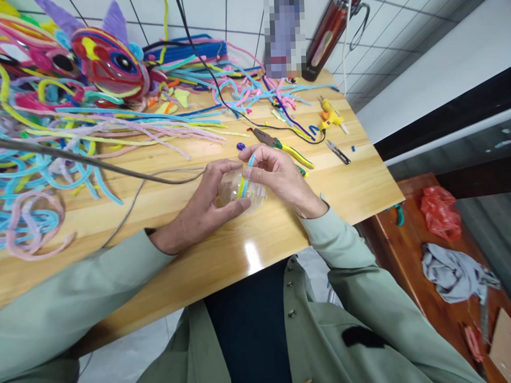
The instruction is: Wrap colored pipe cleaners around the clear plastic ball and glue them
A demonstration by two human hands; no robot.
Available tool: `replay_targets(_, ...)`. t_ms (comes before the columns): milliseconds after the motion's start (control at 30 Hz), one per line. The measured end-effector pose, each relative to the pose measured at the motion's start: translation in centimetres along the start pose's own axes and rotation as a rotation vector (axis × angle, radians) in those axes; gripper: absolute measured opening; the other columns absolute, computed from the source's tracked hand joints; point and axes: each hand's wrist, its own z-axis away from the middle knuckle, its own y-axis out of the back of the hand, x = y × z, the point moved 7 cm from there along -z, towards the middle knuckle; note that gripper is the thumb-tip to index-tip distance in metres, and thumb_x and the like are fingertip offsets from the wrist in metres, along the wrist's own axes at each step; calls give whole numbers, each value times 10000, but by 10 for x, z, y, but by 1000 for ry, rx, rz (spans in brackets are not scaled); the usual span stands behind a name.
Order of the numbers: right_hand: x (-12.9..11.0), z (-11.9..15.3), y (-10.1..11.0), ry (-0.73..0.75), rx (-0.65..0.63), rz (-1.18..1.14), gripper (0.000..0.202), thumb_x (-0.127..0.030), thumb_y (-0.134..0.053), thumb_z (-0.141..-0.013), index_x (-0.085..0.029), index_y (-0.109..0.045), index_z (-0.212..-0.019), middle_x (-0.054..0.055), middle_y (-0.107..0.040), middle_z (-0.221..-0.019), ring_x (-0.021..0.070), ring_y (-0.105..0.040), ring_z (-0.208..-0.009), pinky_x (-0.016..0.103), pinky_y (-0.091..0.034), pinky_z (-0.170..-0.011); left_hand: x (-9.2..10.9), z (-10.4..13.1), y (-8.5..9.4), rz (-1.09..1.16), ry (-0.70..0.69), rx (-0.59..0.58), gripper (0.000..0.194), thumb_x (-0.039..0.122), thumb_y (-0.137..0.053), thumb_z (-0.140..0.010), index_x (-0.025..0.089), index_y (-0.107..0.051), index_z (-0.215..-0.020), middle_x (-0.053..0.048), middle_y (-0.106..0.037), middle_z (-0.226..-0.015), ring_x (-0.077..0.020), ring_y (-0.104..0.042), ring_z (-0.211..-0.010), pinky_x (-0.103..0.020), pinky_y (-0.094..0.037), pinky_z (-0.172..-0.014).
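A: Your left hand is cupping the clear plastic ball just above the tabletop, or maybe the ball is touching the wood; I cannot tell. Why are its fingers standing so wide?

B: I think you are making a cradle. Your thumb is lying along the near side and your other fingers are curving over the far side, so the round thing is not rolling.

A: And your right hand, is it also gripping the ball?

B: It is leaning in from the other side. Its thumb and forefinger are almost closing, pinching the upper part of a light blue pipe cleaner. A yellow pipe cleaner is running beside it on the ball. Probably you are pinching finely because the strip is soft and thin.

A: The combination pliers are lying just beyond your right hand, and the thread snips and yellow glue gun are resting farther to the right.

B: Such placing is giving your right hand a short reach, I judge, while the pipe cleaner pile is spreading mostly on your left, leaving the near side free for your wrists.
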Motion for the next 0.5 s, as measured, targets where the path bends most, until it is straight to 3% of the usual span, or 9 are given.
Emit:
replay_targets(167, -2, 0, -2, 30, -15, 43, 545, -695, -1040, -863, -264, -706, -841, 75, -789, -1267, 300, -690, -1347, 471, -565, -1174, -6, 0, -2, 93, 105, 28, 550, 768, -743, -1174, 387, -644, -1558, -88, -716, -1567, -346, -707, -1442, -596, -621, -1256)
replay_targets(333, -4, 1, 2, -4, -5, 0, 512, -714, -981, -932, -264, -747, -862, 70, -790, -1258, 309, -696, -1376, 482, -546, -1205, -4, 3, -4, 94, 98, 36, 542, 765, -754, -1169, 388, -637, -1542, -85, -711, -1540, -344, -683, -1462, -619, -597, -1283)
replay_targets(500, -3, 2, 3, -50, 16, -4, 446, -641, -1003, -910, -267, -761, -888, 57, -796, -1242, 304, -697, -1362, 476, -549, -1210, -5, 4, -4, 75, 69, 42, 552, 763, -744, -1176, 381, -624, -1556, -95, -693, -1573, -342, -668, -1501, -634, -563, -1330)
